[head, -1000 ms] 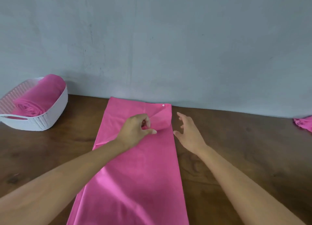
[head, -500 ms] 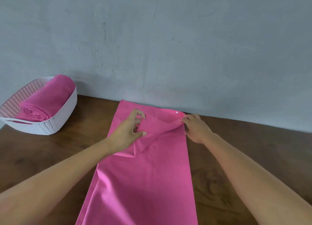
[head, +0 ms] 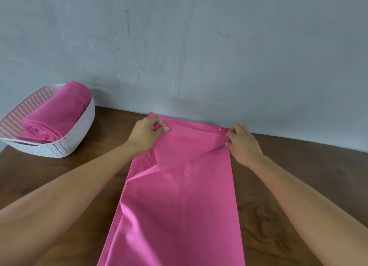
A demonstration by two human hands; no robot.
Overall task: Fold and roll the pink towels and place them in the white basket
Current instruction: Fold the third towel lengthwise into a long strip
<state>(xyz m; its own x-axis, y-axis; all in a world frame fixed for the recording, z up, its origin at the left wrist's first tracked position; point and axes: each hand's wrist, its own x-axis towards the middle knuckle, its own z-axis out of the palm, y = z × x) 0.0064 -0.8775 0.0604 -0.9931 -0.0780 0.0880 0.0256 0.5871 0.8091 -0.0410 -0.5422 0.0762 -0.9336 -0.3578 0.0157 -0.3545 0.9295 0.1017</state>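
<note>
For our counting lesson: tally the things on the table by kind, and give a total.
Pink towels: 2, the rolled towel and the flat towel
White basket: 1
Total: 3

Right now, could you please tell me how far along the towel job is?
Done: one roll lies in the basket. In hand: a second towel lies as a long strip on the table, and the left hand and right hand pinch its far end. Left: rolling it up and putting it in the basket.
</note>
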